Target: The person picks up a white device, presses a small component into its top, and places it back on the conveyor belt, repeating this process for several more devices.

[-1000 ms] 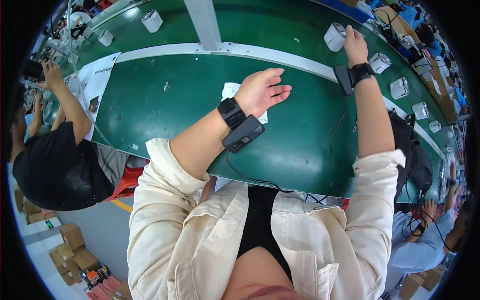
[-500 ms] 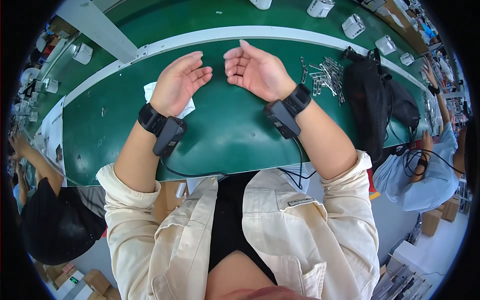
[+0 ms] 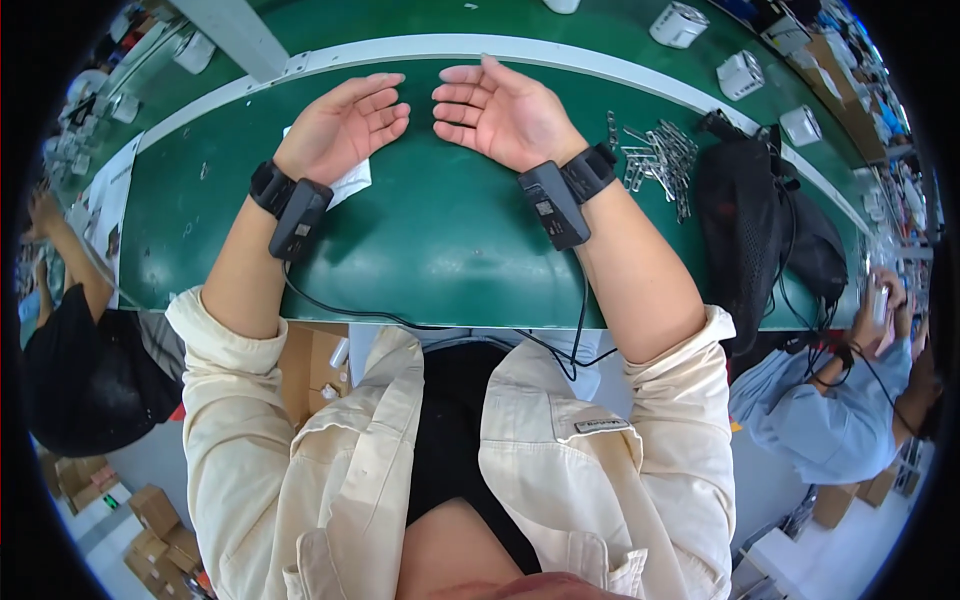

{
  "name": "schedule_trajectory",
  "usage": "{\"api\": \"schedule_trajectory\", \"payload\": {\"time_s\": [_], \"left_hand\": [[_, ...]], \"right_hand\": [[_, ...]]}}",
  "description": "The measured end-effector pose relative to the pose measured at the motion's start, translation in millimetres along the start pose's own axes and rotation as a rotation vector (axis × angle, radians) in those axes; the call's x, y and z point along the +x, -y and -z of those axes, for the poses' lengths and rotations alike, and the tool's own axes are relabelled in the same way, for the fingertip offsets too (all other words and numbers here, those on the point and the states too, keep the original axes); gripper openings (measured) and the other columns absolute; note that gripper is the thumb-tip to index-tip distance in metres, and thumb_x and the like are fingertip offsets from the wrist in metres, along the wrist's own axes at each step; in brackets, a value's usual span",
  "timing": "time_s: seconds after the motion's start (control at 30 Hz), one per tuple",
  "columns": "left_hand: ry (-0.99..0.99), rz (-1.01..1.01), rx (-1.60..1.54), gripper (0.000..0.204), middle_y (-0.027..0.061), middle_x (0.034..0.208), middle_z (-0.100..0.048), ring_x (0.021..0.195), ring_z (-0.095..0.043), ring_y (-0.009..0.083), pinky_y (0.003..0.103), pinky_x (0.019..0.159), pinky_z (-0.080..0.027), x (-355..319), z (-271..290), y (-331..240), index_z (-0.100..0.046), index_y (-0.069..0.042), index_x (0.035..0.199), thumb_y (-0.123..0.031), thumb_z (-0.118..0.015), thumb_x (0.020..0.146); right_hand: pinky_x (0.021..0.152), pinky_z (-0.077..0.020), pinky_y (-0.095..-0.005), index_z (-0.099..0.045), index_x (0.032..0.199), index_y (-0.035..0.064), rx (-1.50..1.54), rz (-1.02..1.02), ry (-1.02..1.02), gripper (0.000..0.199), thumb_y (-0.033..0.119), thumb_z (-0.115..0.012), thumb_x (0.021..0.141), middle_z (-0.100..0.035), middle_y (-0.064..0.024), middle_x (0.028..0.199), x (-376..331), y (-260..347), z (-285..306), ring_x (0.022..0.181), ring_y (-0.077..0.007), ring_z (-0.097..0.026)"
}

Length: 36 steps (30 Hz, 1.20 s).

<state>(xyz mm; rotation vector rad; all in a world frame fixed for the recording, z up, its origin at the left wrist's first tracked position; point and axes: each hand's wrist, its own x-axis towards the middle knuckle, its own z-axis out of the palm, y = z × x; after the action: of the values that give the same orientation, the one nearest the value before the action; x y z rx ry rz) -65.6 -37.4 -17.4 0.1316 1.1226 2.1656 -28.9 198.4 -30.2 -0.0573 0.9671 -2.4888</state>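
**While the left hand (image 3: 345,125) and the right hand (image 3: 513,120) face each other empty, a white sheet (image 3: 352,183) and loose metal pieces (image 3: 660,160) lie near them**

As the head view shows, the metal pieces are small, narrow and silvery, strewn in a shiny tangle right of the upper centre of the frame. Many cross one another; one lies slightly apart, on the tangle's left side. The white sheet, left of the upper centre, looks thin, with a straight lower edge; whether it is paper or cloth cannot be told. Both lie on the green tabletop (image 3: 430,240).

The sheet is partly hidden behind the left hand, its visible corner below that hand's fingers (image 3: 385,118); whether they touch cannot be told. The metal pieces lie to the right of the right hand, apart from it and on the side away from its fingertips. The fingers of both hands are loosely bent and hold nothing, each thumb standing away from the rest, and a clear gap separates the two sets of fingertips.

Each wrist wears a black device, the left device (image 3: 300,222) and the right device (image 3: 553,207). A black bag (image 3: 745,210) sits just right of the metal pieces. Beyond the white rail (image 3: 500,46), white canisters (image 3: 740,75) stand at upper right. A person in black (image 3: 90,375) appears at the left edge, and a person in light blue (image 3: 840,425) at the right.
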Motion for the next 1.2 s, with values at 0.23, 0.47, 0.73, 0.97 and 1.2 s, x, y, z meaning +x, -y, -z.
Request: {"api": "schedule_trajectory", "payload": {"time_s": [0.23, 0.47, 0.73, 0.97, 1.2], "left_hand": [[0.027, 0.011, -0.108, 0.033, 0.0086, 0.098, -0.064, 0.096, -0.061, 0.0223, 0.036, 0.091, -0.049, 0, -4, 0, -0.058, 0.003, 0.116, -0.022, -0.056, 0.094], [-0.001, -0.038, -0.005, 0.035, 0.0092, 0.1, -0.064, 0.096, -0.062, 0.0213, 0.036, 0.092, -0.049, 0, 3, 4, -0.056, 0.002, 0.12, -0.023, -0.053, 0.096], [-0.012, -0.031, -0.025, 0.037, 0.0095, 0.102, -0.064, 0.096, -0.061, 0.0196, 0.034, 0.092, -0.049, 4, 3, 4, -0.054, 0.002, 0.123, -0.024, -0.052, 0.097], [0.003, 0.02, -0.307, 0.038, 0.0138, 0.1, -0.062, 0.098, -0.059, 0.026, 0.039, 0.094, -0.047, -1, 2, -6, -0.055, 0.006, 0.118, -0.025, -0.054, 0.094], [-0.038, -0.157, -0.769, 0.045, 0.0165, 0.094, -0.056, 0.089, -0.055, 0.0325, 0.046, 0.092, -0.045, -1, -17, -11, -0.048, 0.01, 0.121, -0.023, -0.049, 0.09]], "right_hand": [[0.093, -0.049, -0.0461, -0.054, 0.116, -0.0031, -0.007, -0.012, 0.03, 0.045, 0.037, -0.043, 0.1, -0.059, -0.0177, 0.111, 2, 2, 0, 0.102, -0.0298, -0.06], [0.093, -0.0491, -0.0471, -0.054, 0.116, -0.003, -0.053, 0.014, -0.038, 0.045, 0.037, -0.042, 0.1, -0.059, -0.018, 0.112, 4, 3, -1, 0.103, -0.0305, -0.059], [0.093, -0.0493, -0.0467, -0.054, 0.116, -0.0033, -0.037, -0.018, -0.008, 0.046, 0.038, -0.041, 0.101, -0.058, -0.0181, 0.112, 3, 5, 0, 0.102, -0.0308, -0.059], [0.092, -0.0501, -0.044, -0.054, 0.118, -0.0028, -0.085, -0.046, 0.103, 0.046, 0.038, -0.041, 0.101, -0.059, -0.0173, 0.112, 9, -1, -2, 0.101, -0.0291, -0.06], [0.087, -0.0525, -0.0396, -0.055, 0.117, -0.0021, -0.117, -0.066, 0.214, 0.044, 0.037, -0.043, 0.101, -0.062, -0.0144, 0.104, 13, 1, 1, 0.094, -0.0248, -0.063]]}}
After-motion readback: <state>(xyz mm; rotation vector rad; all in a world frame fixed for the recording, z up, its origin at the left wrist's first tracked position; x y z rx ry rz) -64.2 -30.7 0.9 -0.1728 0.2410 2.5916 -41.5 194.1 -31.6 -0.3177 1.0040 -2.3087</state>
